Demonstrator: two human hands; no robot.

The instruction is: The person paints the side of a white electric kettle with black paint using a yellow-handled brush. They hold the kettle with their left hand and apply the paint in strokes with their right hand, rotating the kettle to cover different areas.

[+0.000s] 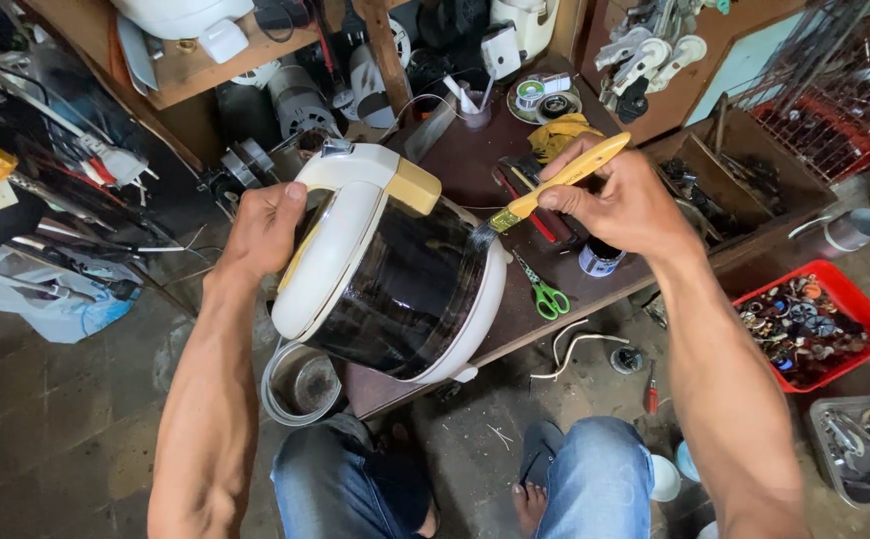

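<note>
Nearest the camera, two knees in blue jeans (595, 469) are seen above a bare foot in a sandal (538, 479) on the concrete floor. A metal pot (300, 384) sits on the floor just beside the near left corner of the table.

Above the near edge of the dark brown table (465, 165), a rice cooker (395, 269) is held tilted on its side, its black glossy body turned up and its white lid and cream handle to the left. The left hand (263, 228) is closed around the cooker's white rim at the upper left. The right hand (623, 205) is closed around the yellow handle of a paintbrush (545, 192), whose dark bristles touch the black wall of the cooker at its upper right.

On the table, green-handled scissors (547, 292) lie just right of the cooker, and a small paint tin (601, 258) stands under the right wrist. A yellow cloth (560, 135) and rolls of tape (530, 95) are placed toward the far edge.

A red tray of small parts (809, 324) rests on the floor to the right, beyond the table's right edge.
</note>
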